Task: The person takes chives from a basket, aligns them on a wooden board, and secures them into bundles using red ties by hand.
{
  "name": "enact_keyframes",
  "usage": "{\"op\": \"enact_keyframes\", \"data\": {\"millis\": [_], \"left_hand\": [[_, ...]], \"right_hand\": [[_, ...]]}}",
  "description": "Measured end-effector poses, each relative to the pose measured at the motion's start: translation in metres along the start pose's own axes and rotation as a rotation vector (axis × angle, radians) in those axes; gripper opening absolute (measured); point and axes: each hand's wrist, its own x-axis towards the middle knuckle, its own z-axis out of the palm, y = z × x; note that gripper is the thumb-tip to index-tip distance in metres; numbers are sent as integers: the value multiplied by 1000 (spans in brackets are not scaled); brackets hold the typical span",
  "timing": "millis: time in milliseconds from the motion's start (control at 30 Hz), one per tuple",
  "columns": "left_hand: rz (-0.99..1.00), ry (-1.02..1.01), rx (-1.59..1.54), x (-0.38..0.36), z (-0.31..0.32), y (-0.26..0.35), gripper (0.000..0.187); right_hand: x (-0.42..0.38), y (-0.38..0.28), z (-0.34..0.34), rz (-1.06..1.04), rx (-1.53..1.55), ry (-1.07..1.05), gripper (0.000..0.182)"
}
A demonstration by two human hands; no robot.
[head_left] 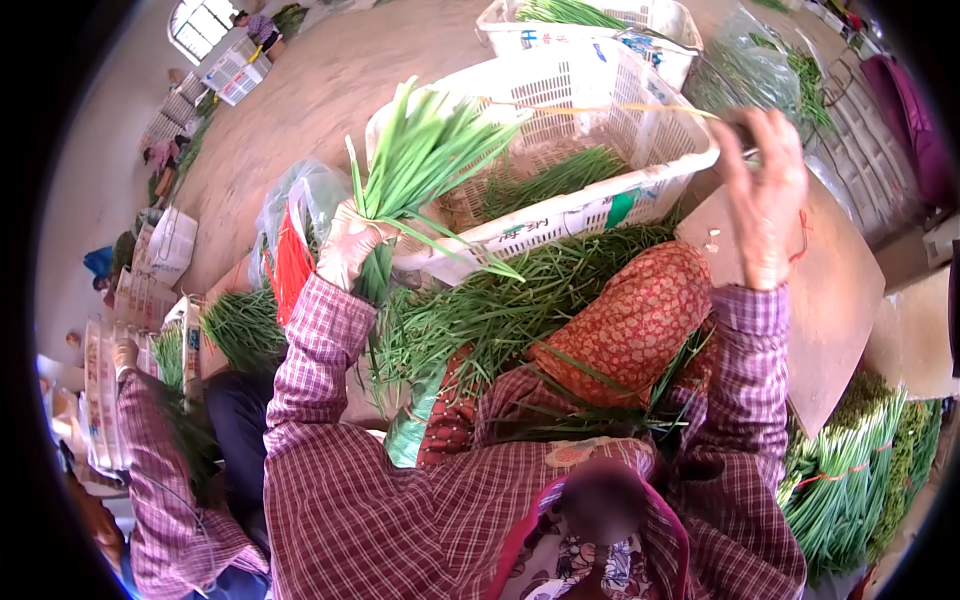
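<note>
My left hand (352, 240) is closed around a bunch of long green leafy stalks (420, 150), held upright at the near left corner of a white plastic basket (590, 205). My right hand (765, 190) is raised at the basket's right side, fingers bent, pinching the end of a thin yellow strand (640, 107) that stretches left across the basket. More green stalks (560, 183) lie inside the basket. A loose heap of stalks (500, 300) rests over my lap, beside the red patterned cloth (635, 320) on my knee.
Red strips (290, 265) hang by a clear plastic bag at left. A brown board (830, 290) lies at right, above tied green bundles (845, 480). Another white basket (660, 25) stands behind. A co-worker's sleeve (165, 470) is at lower left; other people sit farther off.
</note>
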Motion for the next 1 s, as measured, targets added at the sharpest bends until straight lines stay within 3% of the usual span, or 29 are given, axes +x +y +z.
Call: {"op": "enact_keyframes", "data": {"millis": [100, 167, 267, 300, 333, 400, 433, 467, 567, 633, 733, 767, 800, 833, 933, 967, 1000], "left_hand": [[-71, 79, -27, -8, -3, -1, 26], [-91, 100, -52, -13, 7, 6, 26], [-60, 67, -32, -11, 22, 10, 26], [-27, 18, -161, -10, 29, 10, 33], [-26, 12, -159, -10, 36, 10, 33], [-34, 2, -242, -10, 46, 10, 43], [-29, 16, -240, -6, 48, 5, 53], [-32, 10, -239, -5, 52, 6, 53], [19, 26, -291, -4, 71, 10, 47], [21, 10, -256, -5, 73, 7, 46], [47, -6, -172, -8, 76, 7, 43], [27, -1, -180, -9, 75, 9, 41], [-36, 15, -151, -11, 69, 7, 39], [-101, 30, -124, -12, 62, 4, 36], [-196, 6, -205, -17, 31, -18, 34], [-189, 34, -177, -18, 29, -18, 31], [-188, 43, -179, -20, 28, -17, 31]], "right_hand": [[-21, 35, -17, 77, -205, -141, 13], [-45, 45, -12, -122, 5, -519, 19], [-21, -26, -9, 64, 436, -838, 28], [-14, -45, -1, 186, 646, -809, 28], [-15, -64, 13, 126, 779, -601, 30], [-4, -90, 33, 205, 879, -552, 34], [4, -105, 35, 345, 921, -590, 34], [2, -111, 55, 251, 940, -376, 34], [10, -129, 68, 311, 881, -363, 30], [9, -136, 77, 467, 1159, -323, 26], [11, -132, 69, 502, 1150, -333, 24], [14, -126, 61, 520, 1099, -225, 28], [24, -111, 49, 587, 980, -254, 32], [32, -88, 41, 506, 962, -171, 36], [40, -39, -1, 596, 823, 47, 33], [37, -19, -6, 587, 859, -2, 33], [32, 8, -17, 547, 638, -280, 35]]}}
